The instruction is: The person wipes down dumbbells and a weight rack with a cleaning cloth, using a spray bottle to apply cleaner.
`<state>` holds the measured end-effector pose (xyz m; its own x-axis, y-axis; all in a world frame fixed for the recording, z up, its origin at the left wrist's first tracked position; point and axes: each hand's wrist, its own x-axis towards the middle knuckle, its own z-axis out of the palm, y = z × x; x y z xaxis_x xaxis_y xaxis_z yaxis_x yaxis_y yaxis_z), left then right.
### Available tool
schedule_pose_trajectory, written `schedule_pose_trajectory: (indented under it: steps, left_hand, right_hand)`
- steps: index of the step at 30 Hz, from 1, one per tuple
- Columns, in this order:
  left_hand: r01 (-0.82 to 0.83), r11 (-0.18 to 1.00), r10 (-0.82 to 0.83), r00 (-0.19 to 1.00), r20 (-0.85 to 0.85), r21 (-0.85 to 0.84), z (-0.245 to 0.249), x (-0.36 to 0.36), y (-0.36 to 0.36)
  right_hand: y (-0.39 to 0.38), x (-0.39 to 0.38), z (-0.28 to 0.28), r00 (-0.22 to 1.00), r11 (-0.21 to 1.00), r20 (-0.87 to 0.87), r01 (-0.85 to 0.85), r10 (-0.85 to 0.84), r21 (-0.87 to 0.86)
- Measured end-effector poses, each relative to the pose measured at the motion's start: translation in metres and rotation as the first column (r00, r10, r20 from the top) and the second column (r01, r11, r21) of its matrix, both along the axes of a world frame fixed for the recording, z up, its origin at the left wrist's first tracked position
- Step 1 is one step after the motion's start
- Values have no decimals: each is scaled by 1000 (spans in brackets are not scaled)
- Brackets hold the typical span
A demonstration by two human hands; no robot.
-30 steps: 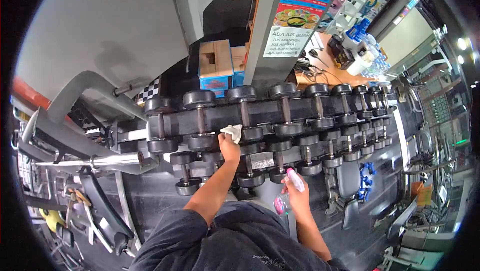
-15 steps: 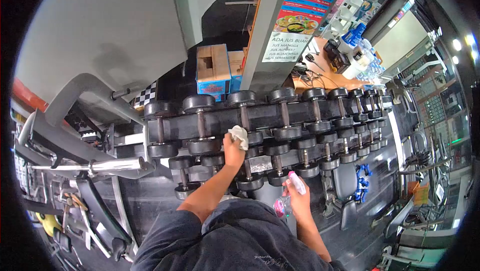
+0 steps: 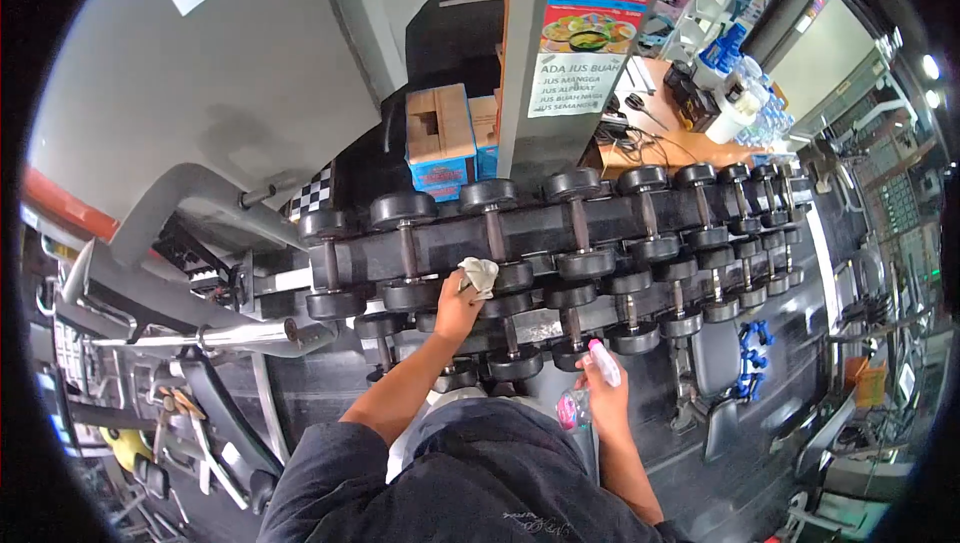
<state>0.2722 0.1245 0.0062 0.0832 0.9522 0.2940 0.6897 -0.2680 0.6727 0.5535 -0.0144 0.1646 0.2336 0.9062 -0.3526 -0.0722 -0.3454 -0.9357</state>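
Note:
My left hand [image 3: 457, 308] is closed around a crumpled white cloth [image 3: 480, 277]. The cloth rests against the lower head of a black dumbbell [image 3: 494, 235] in the upper row of the rack. In my right hand [image 3: 608, 405] is a clear spray bottle [image 3: 573, 410] with a white and pink nozzle, held low in front of my body, to the right. Its body is partly hidden by the fingers. More black dumbbells [image 3: 408, 251] with metal handles stand side by side in two rows around my left hand.
Cardboard boxes [image 3: 440, 133] sit behind the rack, beside a grey pillar [image 3: 530, 138] with a menu poster. A wooden counter [image 3: 660, 156] holds cables and bottles. Gym machine frames [image 3: 215, 338] stand at left, and a grey bench [image 3: 714, 358] and small blue dumbbells [image 3: 755, 358] at right.
The camera view has shifted and tilted slightly. My left hand with the cloth has moved slightly down and left along the dumbbell's lower head. The right hand still holds the spray bottle.

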Motion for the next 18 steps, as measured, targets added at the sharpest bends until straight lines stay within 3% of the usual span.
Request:
schedule_pose_trajectory:
  steps: [4, 6, 8, 9, 13, 16, 18]
  left_hand:
    - [209, 969, -193, 973, -129, 128, 21, 36, 14]
    - [346, 917, -272, 907, -321, 200, 12, 70, 32]
    - [444, 894, -375, 816, -439, 62, 16, 100, 44]
    - [423, 906, -346, 765, -544, 20, 19, 112, 47]
    - [392, 914, -386, 753, -533, -108, 34, 103, 48]
    - [314, 940, -342, 830, -441, -137, 57, 74, 45]
    - [261, 929, -356, 827, -435, -263, 73, 68, 48]
  right_hand:
    - [-3, 14, -4, 999, 1000, -33, 32, -32, 0]
    - [-1, 19, -3, 999, 1000, -22, 31, -31, 1]
    - [0, 25, -8, 1000, 1000, -4, 7, -7, 29]
    - [1, 28, -9, 1000, 999, 4, -4, 4, 42]
    - [5, 36, -5, 1000, 998, 19, 12, -13, 63]
    - [-3, 47, -9, 997, 996, -8, 78, -78, 49]
    - [-17, 58, -7, 992, 993, 27, 120, -120, 13]
